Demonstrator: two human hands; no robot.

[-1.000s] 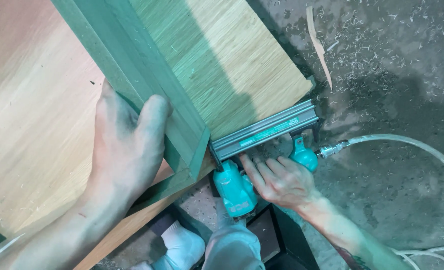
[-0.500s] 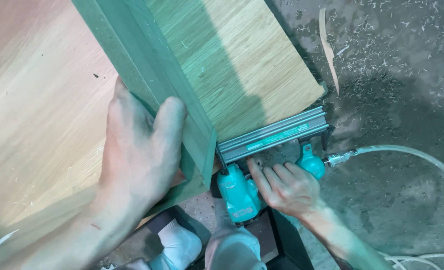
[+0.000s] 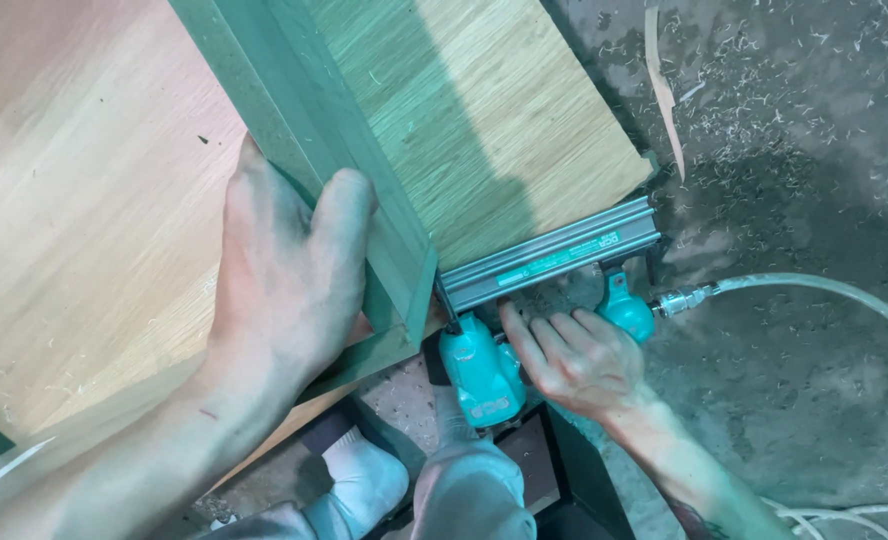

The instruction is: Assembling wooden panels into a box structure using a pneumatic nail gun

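My left hand point(image 3: 289, 275) and right hand point(image 3: 579, 360) are bare, no gloves, dusty with grime over the knuckles. Both forearms are uncovered, no sleeves showing. A dark tattoo edge point(image 3: 686, 515) marks my right forearm at five o'clock. At six o'clock, my light grey trouser knee point(image 3: 474, 490) and white sock point(image 3: 364, 480).

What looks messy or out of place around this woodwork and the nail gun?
Mainly the floor: pale wood shavings are scattered all over it, and a long thin wood sliver lies loose near the panel's far corner. The left hand on the green frame and the right hand on the teal nail gun look orderly.
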